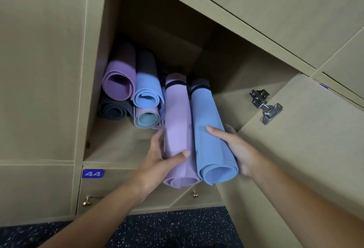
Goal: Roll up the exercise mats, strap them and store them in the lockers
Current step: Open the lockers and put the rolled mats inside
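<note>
- four rolled mats (126,94) lie stacked deep in the locker (110,145), beyond the fingertips.
- left hand (163,161) curls round the lilac mat (177,129), thumb on top.
- right hand (234,147) clasps the blue mat (206,135), fingers over it.
- both rolls touch, far ends inside, near ends sticking out.

There is only the one view, from the person's head, so nothing is shared with a second. It looks forward and down, tilted so the locker (137,143) edges run slantwise. It sits close: the open compartment fills the middle, both forearms reach in from the bottom edge, and a strip of speckled floor (177,228) shows lowest. The wide lens bends the door (305,139) at right.
</note>
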Tool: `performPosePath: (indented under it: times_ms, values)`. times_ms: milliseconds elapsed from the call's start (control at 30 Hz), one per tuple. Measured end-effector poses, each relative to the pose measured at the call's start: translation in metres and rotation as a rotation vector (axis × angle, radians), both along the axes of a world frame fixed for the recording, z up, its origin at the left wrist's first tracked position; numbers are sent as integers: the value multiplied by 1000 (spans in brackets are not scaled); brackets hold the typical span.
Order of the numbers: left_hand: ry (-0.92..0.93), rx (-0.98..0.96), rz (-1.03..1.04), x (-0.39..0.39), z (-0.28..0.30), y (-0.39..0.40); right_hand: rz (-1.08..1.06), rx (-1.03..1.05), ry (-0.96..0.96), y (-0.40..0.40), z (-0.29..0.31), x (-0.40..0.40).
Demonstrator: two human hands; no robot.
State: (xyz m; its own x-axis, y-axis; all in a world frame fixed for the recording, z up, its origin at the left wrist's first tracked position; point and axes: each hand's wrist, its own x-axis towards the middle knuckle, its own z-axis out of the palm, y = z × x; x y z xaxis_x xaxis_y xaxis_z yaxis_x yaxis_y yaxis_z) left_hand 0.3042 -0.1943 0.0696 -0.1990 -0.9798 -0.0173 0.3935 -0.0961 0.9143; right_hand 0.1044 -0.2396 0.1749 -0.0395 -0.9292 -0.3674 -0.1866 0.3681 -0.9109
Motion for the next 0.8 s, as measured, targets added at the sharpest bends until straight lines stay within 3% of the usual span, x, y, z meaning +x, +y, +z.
performPosePath:
  times_ms: [333,500,633,800]
  values:
    - [51,-8,-155,-13,-7,16,-18,-167,449,-32,12,-11]
    - [32,-101,-8,-16,-12,8,-3,-203,551,-54,19,-5]
    - [23,-193,173,-21,-3,3,9,-238,536,-77,24,0]
    - [133,-154,94,-22,-12,-12,18,-222,401,-94,9,3]
